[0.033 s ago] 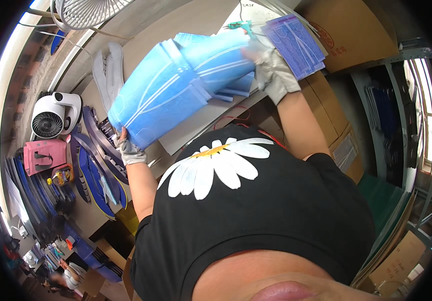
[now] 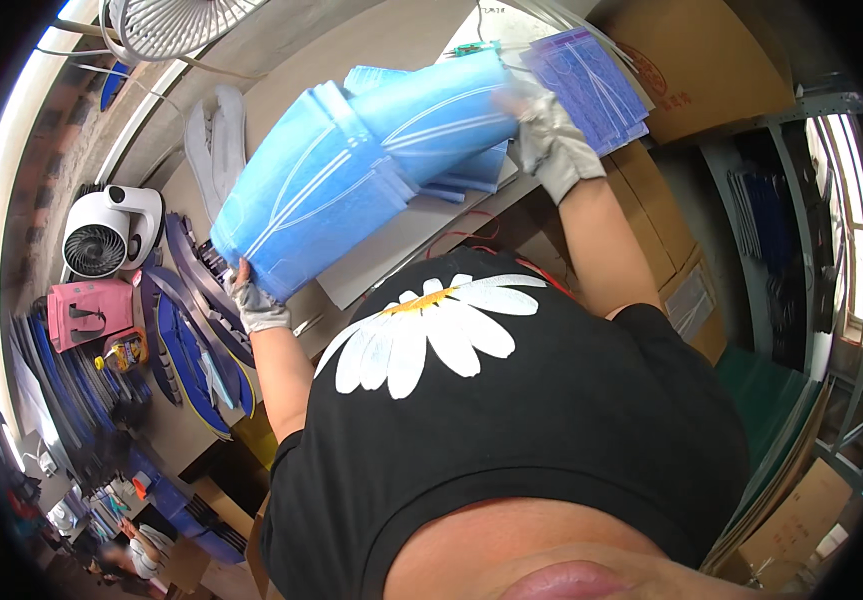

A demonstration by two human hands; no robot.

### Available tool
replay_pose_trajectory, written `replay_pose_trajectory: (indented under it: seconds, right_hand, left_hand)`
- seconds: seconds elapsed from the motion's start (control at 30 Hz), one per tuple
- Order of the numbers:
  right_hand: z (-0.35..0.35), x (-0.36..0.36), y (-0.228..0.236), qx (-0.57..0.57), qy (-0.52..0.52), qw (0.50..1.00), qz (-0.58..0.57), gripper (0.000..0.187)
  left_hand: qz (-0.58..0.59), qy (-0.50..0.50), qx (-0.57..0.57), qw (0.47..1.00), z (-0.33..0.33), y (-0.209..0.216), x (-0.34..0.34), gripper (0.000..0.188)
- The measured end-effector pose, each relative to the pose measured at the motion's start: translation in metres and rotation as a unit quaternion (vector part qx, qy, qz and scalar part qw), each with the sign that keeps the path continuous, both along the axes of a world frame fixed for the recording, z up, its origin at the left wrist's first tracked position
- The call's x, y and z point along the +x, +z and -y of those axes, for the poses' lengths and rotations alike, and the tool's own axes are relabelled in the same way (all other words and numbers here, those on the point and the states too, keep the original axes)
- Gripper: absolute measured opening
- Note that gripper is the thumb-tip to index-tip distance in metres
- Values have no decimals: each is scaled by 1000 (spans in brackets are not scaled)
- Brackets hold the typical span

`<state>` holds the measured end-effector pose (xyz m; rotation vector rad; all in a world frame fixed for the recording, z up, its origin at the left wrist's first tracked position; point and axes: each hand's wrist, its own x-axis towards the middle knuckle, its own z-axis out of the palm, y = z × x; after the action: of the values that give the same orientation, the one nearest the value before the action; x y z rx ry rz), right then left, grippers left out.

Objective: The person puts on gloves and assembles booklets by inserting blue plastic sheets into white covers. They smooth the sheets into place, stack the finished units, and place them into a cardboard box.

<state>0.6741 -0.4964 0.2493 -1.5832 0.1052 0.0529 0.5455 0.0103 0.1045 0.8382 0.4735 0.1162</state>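
Note:
A light-blue sheet with white curved lines and a folded band across its middle is stretched between my hands. My left hand, in a pale glove with bare fingertips, pinches its lower left corner. At its right end, my right hand, also gloved, grips the edge; its fingertips are smeared by motion. Beneath the sheet lie more blue pieces on the table. Just beyond my right hand is a stack of purple-blue printed sheets. A green-handled tool lies behind the sheet, partly hidden.
Grey sole-shaped pieces lie to the left, near a white desk fan, a pink box and a yellow-capped bottle. Blue curved pieces stand beside my left arm. Cardboard boxes stand right. A co-worker shows far lower left.
My right hand has shifted slightly right and toward me with the sheet's end. My left hand and its corner have moved slightly left.

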Motion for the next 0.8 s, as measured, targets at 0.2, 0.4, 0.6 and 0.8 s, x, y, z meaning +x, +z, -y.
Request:
replay_pose_trajectory:
  seconds: [0.2,0.4,0.6,0.8]
  right_hand:
    - [36,6,-31,203,-93,972,-73,41]
    - [5,4,-67,199,-155,956,-149,38]
    - [-3,-4,-68,-376,-209,903,-15,35]
    - [-80,-24,16,-71,154,985,1,36]
  left_hand:
    - [-10,102,-18,995,-33,17,-35,66]
    - [9,105,-12,994,-36,35,-51,68]
    - [18,69,30,997,-11,45,-42,59]
    - [-47,-8,75,996,-39,-19,-24,61]
